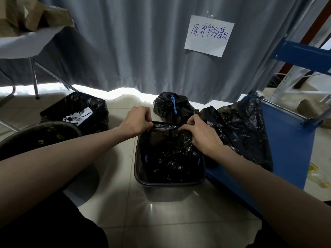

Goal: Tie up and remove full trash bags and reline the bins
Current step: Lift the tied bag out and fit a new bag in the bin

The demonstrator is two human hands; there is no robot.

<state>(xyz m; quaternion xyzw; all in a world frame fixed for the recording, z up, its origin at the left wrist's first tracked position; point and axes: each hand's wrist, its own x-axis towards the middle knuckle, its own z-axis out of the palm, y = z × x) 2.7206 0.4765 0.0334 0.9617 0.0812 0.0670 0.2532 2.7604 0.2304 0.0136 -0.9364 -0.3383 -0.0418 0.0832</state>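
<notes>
A dark bin stands on the tiled floor with a black liner inside. The left hand and right hand each pinch the liner's edge at the far rim, both grips closed on it. Behind stands a tied bag; a lined bin sits left.

Black liner seen under both hands, in a dark grey bin. Beyond the hands, a black tied bag closed with a blue drawstring. Right of the right hand, a glossy black bag against a blue rack. Left of the left hand, a black-lined bin with white scraps. Curtain plain grey; white note marked in blue ink. Floor tiled off-white.
</notes>
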